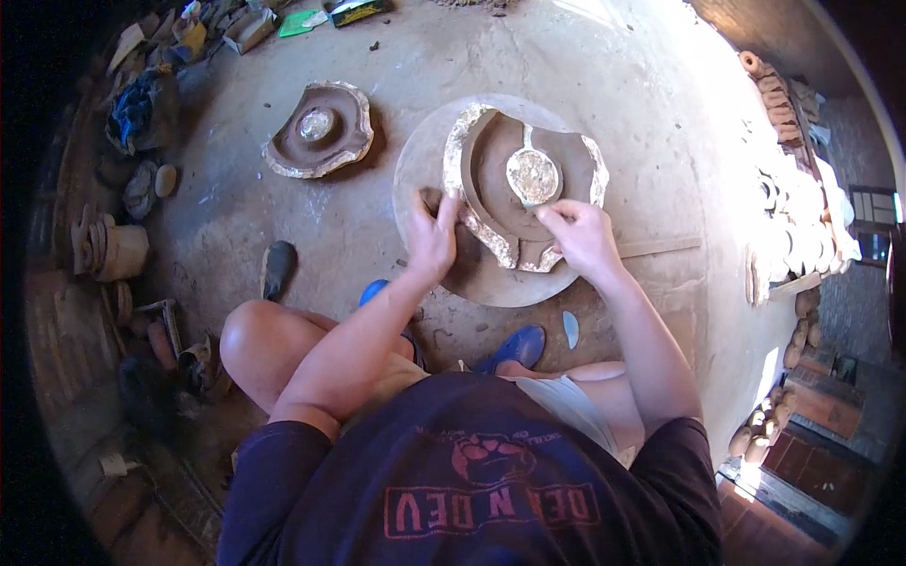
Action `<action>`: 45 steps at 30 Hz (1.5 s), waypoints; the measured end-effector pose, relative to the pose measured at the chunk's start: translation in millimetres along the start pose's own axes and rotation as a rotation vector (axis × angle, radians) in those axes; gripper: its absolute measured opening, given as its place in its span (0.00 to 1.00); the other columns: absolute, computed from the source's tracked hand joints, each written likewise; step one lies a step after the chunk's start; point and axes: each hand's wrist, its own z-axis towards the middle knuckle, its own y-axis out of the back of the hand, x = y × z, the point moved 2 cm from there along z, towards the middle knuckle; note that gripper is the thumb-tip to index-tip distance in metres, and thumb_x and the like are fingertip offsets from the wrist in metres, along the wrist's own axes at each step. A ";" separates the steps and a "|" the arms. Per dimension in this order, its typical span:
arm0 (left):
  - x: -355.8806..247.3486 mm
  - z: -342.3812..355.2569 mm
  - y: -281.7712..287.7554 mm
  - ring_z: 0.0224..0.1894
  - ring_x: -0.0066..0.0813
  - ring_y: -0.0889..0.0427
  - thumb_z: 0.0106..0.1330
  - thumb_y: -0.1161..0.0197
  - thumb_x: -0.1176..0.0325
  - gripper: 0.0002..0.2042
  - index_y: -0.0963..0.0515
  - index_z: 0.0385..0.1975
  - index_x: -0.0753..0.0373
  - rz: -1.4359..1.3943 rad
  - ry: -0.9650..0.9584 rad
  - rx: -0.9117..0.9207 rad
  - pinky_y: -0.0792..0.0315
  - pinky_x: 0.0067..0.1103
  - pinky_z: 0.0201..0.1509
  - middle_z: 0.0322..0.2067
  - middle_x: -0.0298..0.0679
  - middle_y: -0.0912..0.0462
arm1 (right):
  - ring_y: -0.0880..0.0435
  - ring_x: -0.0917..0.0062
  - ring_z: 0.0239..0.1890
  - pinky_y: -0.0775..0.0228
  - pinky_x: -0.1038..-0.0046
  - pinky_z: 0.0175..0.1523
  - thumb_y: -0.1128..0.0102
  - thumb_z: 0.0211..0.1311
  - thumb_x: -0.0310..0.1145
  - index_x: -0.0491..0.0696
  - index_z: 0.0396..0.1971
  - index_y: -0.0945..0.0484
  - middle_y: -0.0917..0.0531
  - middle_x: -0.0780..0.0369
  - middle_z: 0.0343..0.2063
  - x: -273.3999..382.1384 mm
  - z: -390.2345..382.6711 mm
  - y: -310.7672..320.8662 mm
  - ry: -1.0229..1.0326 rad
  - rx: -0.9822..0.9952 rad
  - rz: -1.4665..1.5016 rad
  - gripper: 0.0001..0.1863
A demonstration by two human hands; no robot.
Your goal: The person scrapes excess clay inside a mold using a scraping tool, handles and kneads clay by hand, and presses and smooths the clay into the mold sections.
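A brown clay mould piece (500, 226) with a broken, white-crusted rim and a round white-crusted centre (533, 177) rests on a round grey disc (425, 151). My left hand (434, 231) grips the mould's left rim, thumb near the white crust and fingers partly hidden. My right hand (576, 231) is pinched at the lower edge of the centre boss, around something small and thin that I cannot make out. A similar curved piece (335, 156) lies apart on the floor to the upper left. A thin pale-blue blade-like piece (570, 330) lies below the disc.
I sit on the concrete floor (236, 217), blue shoes (505, 354) below the disc. A dark elongated object (278, 269) lies left. Clutter (142, 113) and containers (123, 250) line the left side; stacked pottery (793, 226) lines the right. A green sheet (297, 24) lies at the back.
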 end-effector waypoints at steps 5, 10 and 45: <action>-10.2 55.5 6.3 0.42 0.45 0.16 0.73 0.32 0.56 0.22 0.25 0.46 0.73 0.275 -0.177 0.023 0.23 0.37 0.51 0.37 0.53 0.15 | 0.10 0.60 0.32 0.18 0.61 0.44 0.39 0.63 0.33 0.46 0.58 0.15 0.11 0.49 0.32 -24.1 -21.5 -13.3 0.262 0.003 -0.346 0.23; -2.7 42.1 -7.1 0.45 0.46 0.16 0.73 0.32 0.56 0.22 0.25 0.47 0.74 0.266 -0.093 0.032 0.24 0.37 0.53 0.41 0.55 0.16 | 0.12 0.44 0.39 0.20 0.49 0.52 0.46 0.61 0.34 0.48 0.71 0.27 0.13 0.40 0.33 -39.9 -38.6 -34.1 0.149 0.127 -0.566 0.34; -3.6 18.4 7.6 0.44 0.48 0.16 0.78 0.38 0.54 0.22 0.26 0.49 0.73 0.238 -0.160 0.048 0.25 0.39 0.51 0.40 0.56 0.16 | 0.20 0.86 0.22 0.26 0.80 0.28 0.39 0.65 0.26 0.39 0.75 0.35 0.13 0.62 0.30 10.1 -13.8 -23.0 0.001 0.395 0.566 0.37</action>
